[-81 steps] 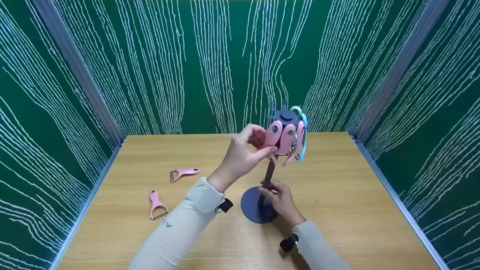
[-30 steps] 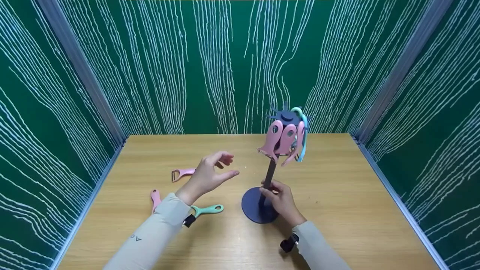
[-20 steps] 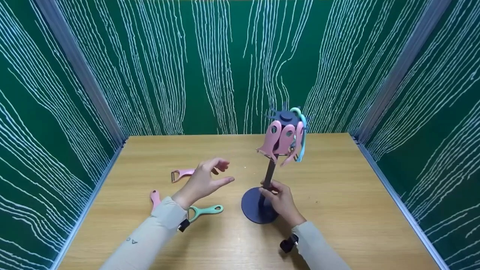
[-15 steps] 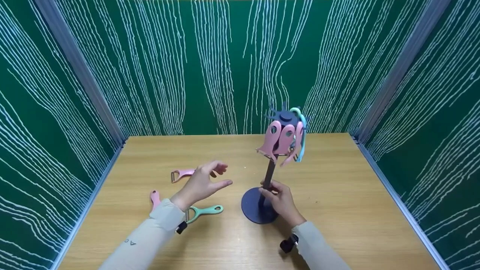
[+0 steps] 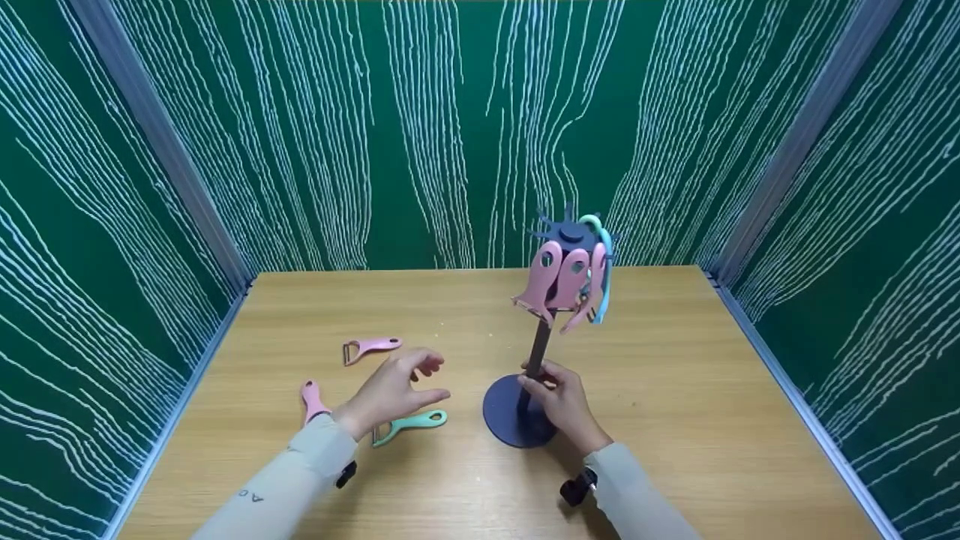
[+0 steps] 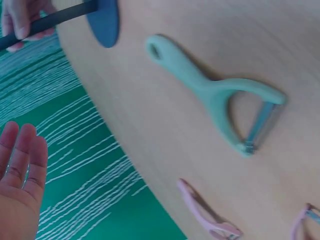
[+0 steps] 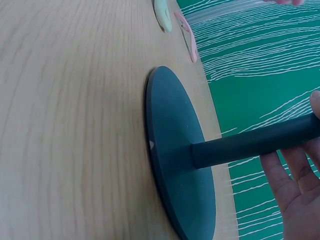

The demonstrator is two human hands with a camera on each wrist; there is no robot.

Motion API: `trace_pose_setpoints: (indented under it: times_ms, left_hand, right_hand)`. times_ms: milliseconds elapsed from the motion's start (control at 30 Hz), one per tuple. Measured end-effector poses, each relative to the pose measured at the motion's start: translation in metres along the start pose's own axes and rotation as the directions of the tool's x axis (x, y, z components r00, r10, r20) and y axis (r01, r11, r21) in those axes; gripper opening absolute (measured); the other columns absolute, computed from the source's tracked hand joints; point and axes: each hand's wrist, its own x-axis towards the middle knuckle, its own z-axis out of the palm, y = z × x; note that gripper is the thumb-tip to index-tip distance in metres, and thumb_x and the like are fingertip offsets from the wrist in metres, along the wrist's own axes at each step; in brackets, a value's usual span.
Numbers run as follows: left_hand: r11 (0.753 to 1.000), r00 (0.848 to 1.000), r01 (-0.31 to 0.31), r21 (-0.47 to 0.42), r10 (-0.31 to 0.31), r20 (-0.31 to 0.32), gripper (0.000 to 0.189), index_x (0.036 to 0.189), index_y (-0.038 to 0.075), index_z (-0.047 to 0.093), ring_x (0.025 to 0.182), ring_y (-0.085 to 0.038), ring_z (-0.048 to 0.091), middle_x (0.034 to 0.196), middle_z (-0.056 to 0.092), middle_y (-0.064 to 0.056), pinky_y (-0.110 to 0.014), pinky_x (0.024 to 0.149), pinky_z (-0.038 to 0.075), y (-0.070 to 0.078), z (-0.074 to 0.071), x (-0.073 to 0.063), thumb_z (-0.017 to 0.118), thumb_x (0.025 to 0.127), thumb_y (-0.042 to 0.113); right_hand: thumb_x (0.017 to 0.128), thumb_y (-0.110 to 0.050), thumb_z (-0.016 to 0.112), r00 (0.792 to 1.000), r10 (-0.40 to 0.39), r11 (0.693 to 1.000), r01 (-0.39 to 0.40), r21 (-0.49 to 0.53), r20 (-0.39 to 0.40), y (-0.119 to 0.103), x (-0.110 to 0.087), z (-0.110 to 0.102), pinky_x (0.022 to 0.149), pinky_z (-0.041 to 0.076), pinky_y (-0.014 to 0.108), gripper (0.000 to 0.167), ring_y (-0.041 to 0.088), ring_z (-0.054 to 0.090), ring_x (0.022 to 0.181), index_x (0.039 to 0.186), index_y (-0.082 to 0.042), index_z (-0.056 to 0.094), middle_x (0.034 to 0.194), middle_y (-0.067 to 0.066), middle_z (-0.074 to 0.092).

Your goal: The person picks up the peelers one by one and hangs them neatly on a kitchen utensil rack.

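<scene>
My right hand grips the pole of a dark stand just above its round base. Pink peelers and mint and blue ones hang by their handle holes from the hooked top. My left hand hovers over the table with fingers parted and nothing between them. Close by it, a mint-green peeler lies flat, its handle pointing right in the head view. Part of its blade end is near my left wrist.
Two pink peelers lie on the left of the wooden table: one peeler farther back, another peeler partly behind my left sleeve. Green walls with white lines enclose the table at the back and sides.
My left hand has let go of a pink peeler, now hanging on the stand, and has moved left and down toward the mint-green peeler. My right hand stays on the pole.
</scene>
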Motion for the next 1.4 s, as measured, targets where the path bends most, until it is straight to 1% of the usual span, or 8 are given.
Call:
trace_pose_setpoints:
  times_ms: [200, 333, 533, 633, 800, 1067, 1267, 1400]
  left_hand:
    - [1.0, 0.999, 0.01, 0.008, -0.01, 0.048, 0.046, 0.132, 0.007, 0.07, 0.112, -0.023, 0.069, 0.122, 0.074, -0.008, -0.047, 0.096, 0.061, -0.017, 0.007, -0.009, 0.087, 0.095, 0.028]
    - [1.0, 0.997, 0.023, 0.011, -0.024, 0.07, 0.045, 0.129, 0.006, 0.07, 0.11, -0.025, 0.069, 0.12, 0.073, -0.008, -0.049, 0.096, 0.06, -0.025, 0.011, -0.014, 0.087, 0.094, 0.028]
    - [0.997, 0.991, 0.05, 0.061, -0.057, 0.124, 0.049, 0.133, 0.004, 0.07, 0.111, -0.027, 0.069, 0.125, 0.074, -0.016, -0.05, 0.097, 0.059, -0.036, 0.016, -0.02, 0.086, 0.095, 0.032]
    - [0.995, 0.987, 0.046, 0.086, -0.058, 0.151, 0.051, 0.136, 0.002, 0.069, 0.112, -0.029, 0.069, 0.127, 0.073, -0.018, -0.051, 0.097, 0.059, -0.04, 0.017, -0.022, 0.086, 0.096, 0.027]
    - [0.99, 0.98, 0.037, 0.134, -0.062, 0.188, 0.055, 0.14, 0.001, 0.067, 0.114, -0.031, 0.07, 0.129, 0.073, -0.016, -0.053, 0.099, 0.059, -0.047, 0.017, -0.023, 0.086, 0.095, 0.026]
    - [0.981, 0.965, 0.064, 0.181, -0.107, 0.24, 0.056, 0.14, 0.003, 0.068, 0.121, -0.037, 0.07, 0.133, 0.072, -0.015, -0.058, 0.105, 0.057, -0.055, 0.015, -0.024, 0.087, 0.093, 0.025]
    - [0.97, 0.952, 0.095, 0.224, -0.155, 0.265, 0.054, 0.139, 0.005, 0.07, 0.119, -0.033, 0.07, 0.126, 0.073, -0.012, -0.056, 0.106, 0.056, -0.06, 0.018, -0.023, 0.088, 0.091, 0.022]
    - [0.965, 0.944, 0.103, 0.24, -0.172, 0.283, 0.053, 0.138, 0.005, 0.07, 0.117, -0.031, 0.069, 0.123, 0.073, -0.009, -0.056, 0.107, 0.055, -0.063, 0.021, -0.021, 0.088, 0.091, 0.022]
  right_hand:
    - [0.098, -0.001, 0.077, 1.0, -0.005, 1.0, 0.005, -0.005, -0.001, 0.001, 0.0, 0.0, 0.08, 0.061, 0.02, 0.011, 0.006, 0.071, 0.09, 0.109, 0.001, 0.078, 0.104, 0.017, 0.079]
    - [0.097, 0.0, 0.078, 1.0, 0.002, 1.0, -0.002, 0.002, 0.0, 0.001, 0.0, 0.0, 0.08, 0.061, 0.02, 0.011, 0.007, 0.071, 0.09, 0.109, 0.0, 0.078, 0.103, 0.017, 0.079]
    - [0.097, 0.0, 0.079, 1.0, 0.003, 1.0, -0.003, 0.009, 0.0, 0.001, 0.0, 0.0, 0.079, 0.061, 0.02, 0.012, 0.009, 0.071, 0.09, 0.108, -0.002, 0.079, 0.103, 0.016, 0.079]
    - [0.097, 0.0, 0.079, 1.0, 0.003, 1.0, -0.003, 0.015, 0.001, 0.001, 0.0, 0.0, 0.079, 0.061, 0.02, 0.012, 0.01, 0.071, 0.089, 0.108, -0.002, 0.079, 0.102, 0.016, 0.079]
    - [0.096, 0.001, 0.079, 1.0, 0.006, 1.0, -0.006, 0.017, -0.004, 0.001, 0.0, 0.0, 0.078, 0.061, 0.02, 0.012, 0.009, 0.07, 0.088, 0.108, -0.002, 0.079, 0.102, 0.016, 0.079]
    - [0.098, -0.001, 0.078, 1.0, -0.009, 1.0, 0.009, 0.001, -0.015, -0.001, -0.001, 0.001, 0.078, 0.06, 0.02, 0.01, 0.008, 0.068, 0.086, 0.108, -0.001, 0.078, 0.097, 0.012, 0.078]
    - [0.097, -0.001, 0.079, 1.0, 0.005, 1.0, -0.005, 0.006, -0.009, 0.0, -0.001, 0.0, 0.079, 0.061, 0.02, 0.011, 0.009, 0.068, 0.088, 0.108, -0.003, 0.078, 0.098, 0.013, 0.078]
    - [0.097, -0.002, 0.079, 1.0, 0.012, 1.0, -0.012, 0.006, -0.001, 0.0, 0.0, 0.0, 0.08, 0.061, 0.02, 0.01, 0.011, 0.068, 0.089, 0.108, -0.004, 0.078, 0.099, 0.013, 0.078]
